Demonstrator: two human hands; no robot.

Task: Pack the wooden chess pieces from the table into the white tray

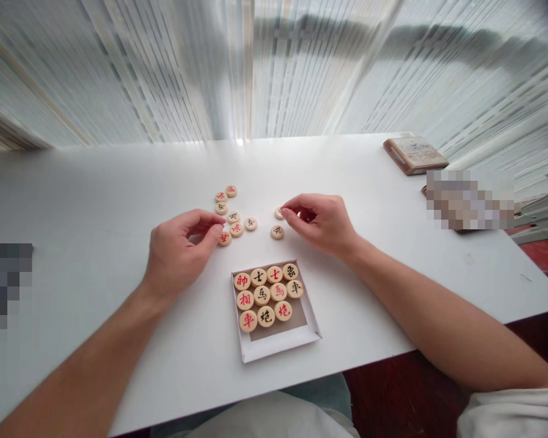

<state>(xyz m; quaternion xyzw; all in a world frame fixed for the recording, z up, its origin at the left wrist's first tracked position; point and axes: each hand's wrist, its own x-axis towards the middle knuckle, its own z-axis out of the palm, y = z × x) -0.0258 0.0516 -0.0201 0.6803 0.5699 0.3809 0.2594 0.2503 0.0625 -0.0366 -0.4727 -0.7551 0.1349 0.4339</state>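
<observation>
At the middle of the white table, my right hand [322, 222] has thumb and forefinger closed on a round wooden Chinese chess piece [278, 213], partly hidden by the fingertips. Another piece with a black character [277, 232] lies just below it. My left hand [180, 246] is pinched at the left cluster, its fingertips on a red-marked chess piece [224, 238]. Several more pieces, red and black, lie around there, among them a black-marked one [251, 224]. Nearer to me sits a shallow open box [281, 347] with rows of chess pieces [262, 295] face up; its front strip shows bare cardboard.
A brown-edged flat box [415, 155] lies at the table's far right, with a blurred-out object [470, 199] beside it. Striped curtains [210, 73] hang along the back edge. Another pixelated patch covers something at the far left.
</observation>
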